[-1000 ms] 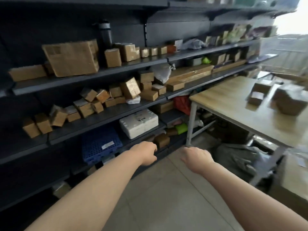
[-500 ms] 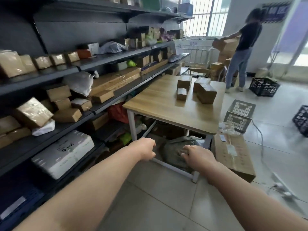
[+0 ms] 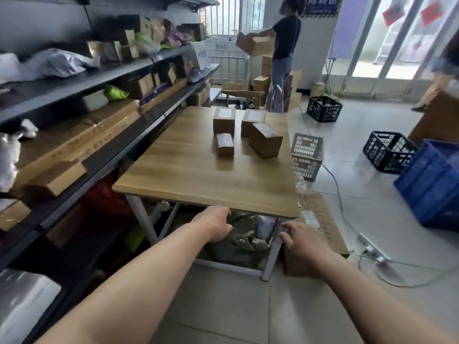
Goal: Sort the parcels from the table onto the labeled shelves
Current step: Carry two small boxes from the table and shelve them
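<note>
- Tiled storeroom floor, with dark shelves (image 3: pixel 104 75) along the left wall carrying cartons and bags.
- Wooden bench (image 3: pixel 198 175) ahead of me. Four brown parcels cluster at its far end: far-left parcel (image 3: pixel 224 120), far-right parcel (image 3: pixel 252 121), angled parcel (image 3: pixel 265 140) and small parcel (image 3: pixel 225 144).
- Left grip (image 3: pixel 216 223): I see it low, before the bench's near edge, with fingers loosely curled and holding nothing.
- Right grip (image 3: pixel 304 240): near the bench's right front leg, fingers relaxed and spread, holding nothing.
- Background: a person (image 3: pixel 285 33) holds a carton (image 3: pixel 255 44). A grey basket (image 3: pixel 306 156) and a blue crate (image 3: pixel 429 184) stand on the floor to the right.
</note>
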